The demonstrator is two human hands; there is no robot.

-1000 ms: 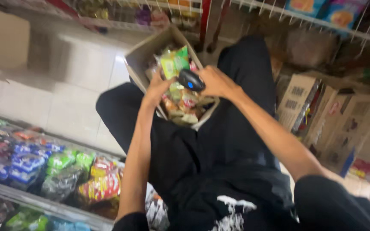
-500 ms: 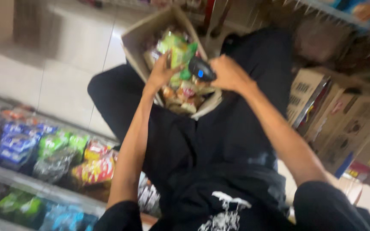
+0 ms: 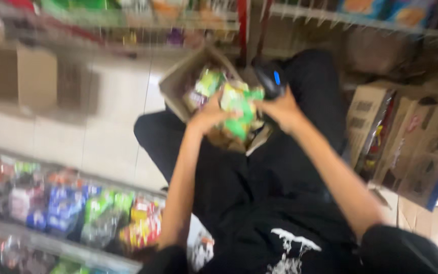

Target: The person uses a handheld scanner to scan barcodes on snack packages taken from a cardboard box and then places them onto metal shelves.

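Over the lap, at twelve o'clock from the person's black shirt [image 3: 280, 223], a cardboard box [image 3: 178, 83] of snack packets rests on the legs. Since a moment ago the left hand [image 3: 210, 115] has lifted a green packet [image 3: 239, 109] clear of the pile, and the right hand [image 3: 282, 109] has swung its dark scanner [image 3: 269, 78] up beside it, so the packet now sits between both hands. Left fingers clamp the packet at its nine o'clock edge; the right hand grips the scanner at the packet's two o'clock. Shelved snack bags [image 3: 67, 208] lie at eight o'clock, blurred.
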